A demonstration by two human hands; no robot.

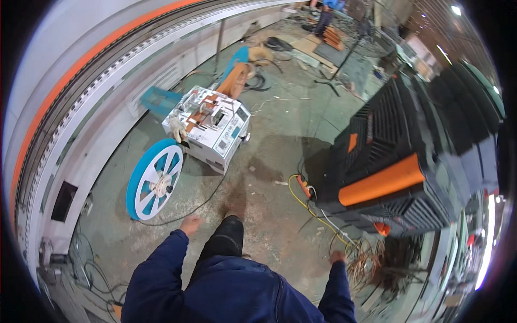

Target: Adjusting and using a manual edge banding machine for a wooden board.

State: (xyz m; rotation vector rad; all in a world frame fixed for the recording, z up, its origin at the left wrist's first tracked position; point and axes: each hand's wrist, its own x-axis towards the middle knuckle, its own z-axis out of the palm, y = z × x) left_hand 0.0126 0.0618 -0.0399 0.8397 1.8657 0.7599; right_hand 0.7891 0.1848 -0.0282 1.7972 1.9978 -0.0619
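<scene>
My left hand [191, 225] hangs low beside my dark trouser leg, nearest to a large wheel with a blue rim and white spokes [141, 180]. No object shows in it, and its fingers are too blurred to make out. My right hand [337, 257] is down at my right side, near a tangle of brown and yellow cables [366, 264]; its fingers are mostly hidden. Ahead stands a white box-shaped machine [212, 137] with brown strips across its top. A pale work glove [176, 129] hangs at its left corner, above the wheel.
A big black-and-orange machine case [382, 177] stands close on the right. An orange power strip [304, 185] and yellow cable lie beside it. A thin black cord [207, 202] crosses the floor. A long curved white-and-orange machine [91, 59] borders the left. Another person [325, 13] is far ahead.
</scene>
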